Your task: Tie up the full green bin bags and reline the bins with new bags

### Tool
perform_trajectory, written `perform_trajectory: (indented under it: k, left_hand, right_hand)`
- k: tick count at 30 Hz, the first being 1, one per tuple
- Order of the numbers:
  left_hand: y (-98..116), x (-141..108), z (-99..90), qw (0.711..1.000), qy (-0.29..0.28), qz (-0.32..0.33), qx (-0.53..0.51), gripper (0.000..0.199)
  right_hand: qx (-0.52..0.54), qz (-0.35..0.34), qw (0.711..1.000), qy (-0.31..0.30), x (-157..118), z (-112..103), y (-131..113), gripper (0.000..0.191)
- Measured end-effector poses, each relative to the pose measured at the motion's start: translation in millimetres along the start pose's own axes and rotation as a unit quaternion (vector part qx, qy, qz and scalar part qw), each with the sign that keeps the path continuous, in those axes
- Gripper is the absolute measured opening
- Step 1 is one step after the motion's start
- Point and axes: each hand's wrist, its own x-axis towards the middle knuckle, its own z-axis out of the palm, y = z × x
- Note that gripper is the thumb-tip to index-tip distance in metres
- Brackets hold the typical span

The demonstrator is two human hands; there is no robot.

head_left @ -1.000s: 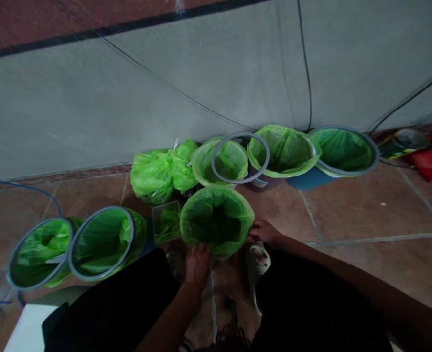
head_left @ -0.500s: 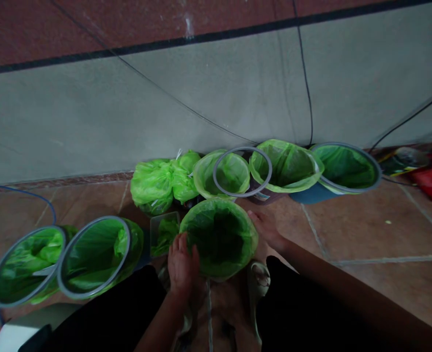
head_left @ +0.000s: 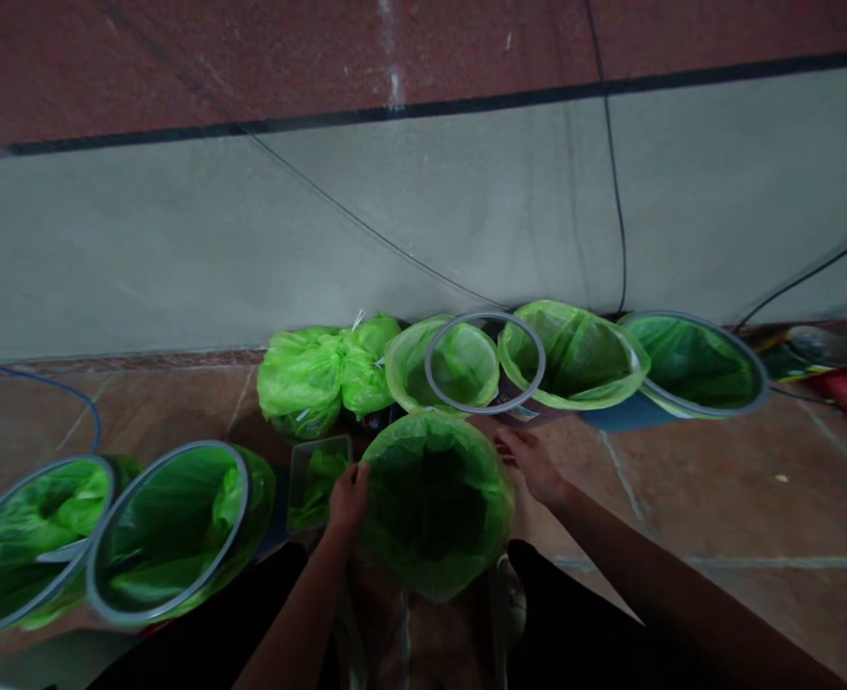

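Observation:
A trash can lined with a green plastic bag (head_left: pixel 499 517) stands in front of me, between my legs. The bag's edge is folded over the rim, and the inside is dark. My left hand (head_left: pixel 348 500) is at the can's left side, closed on the edge of the liner. At the upper right side, my right hand (head_left: pixel 535 465) lies along the outside with its fingers spread and slightly bent. Left of my left hand is a clear plastic box (head_left: pixel 298 484) with green bags (head_left: pixel 323 479) in it.
Behind stand more lined cans (head_left: pixel 574 355), one with a loose grey ring (head_left: pixel 434 388) on it, and a blue one (head_left: pixel 697 364) with its ring fitted. Tied green bags (head_left: pixel 301 374) sit by the wall. Two ringed cans (head_left: pixel 171 527) stand left. Cables (head_left: pixel 614 172) hang on the wall.
My left hand has gone from lying flat against the can's side to closing at the liner's edge. My right hand stays at the right side. The view has shifted slightly.

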Motion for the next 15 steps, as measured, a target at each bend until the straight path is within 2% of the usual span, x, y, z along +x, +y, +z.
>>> perform_trajectory:
  k: [4, 8, 12, 15]
  left_hand:
    - [-3, 2, 0.9, 1.000, -0.002, 0.010, -0.012, 0.035]
    - [1, 8, 1.1, 1.000, -0.014, 0.006, 0.016, 0.037]
    - [7, 12, 0.5, 0.999, -0.025, -0.004, 0.033, 0.038]
    - [9, 13, -0.7, 0.999, -0.029, -0.009, 0.025, 0.038]
  right_hand:
    - [0.053, 0.005, 0.998, 0.045, 20, -5, -25, 0.036]
    - [0.078, 0.010, 0.993, 0.084, 35, 3, -46, 0.026]
    - [0.142, -0.007, 0.983, 0.115, 32, 6, -69, 0.017]
    - [0.169, -0.026, 0.982, 0.083, 15, -1, -84, 0.015]
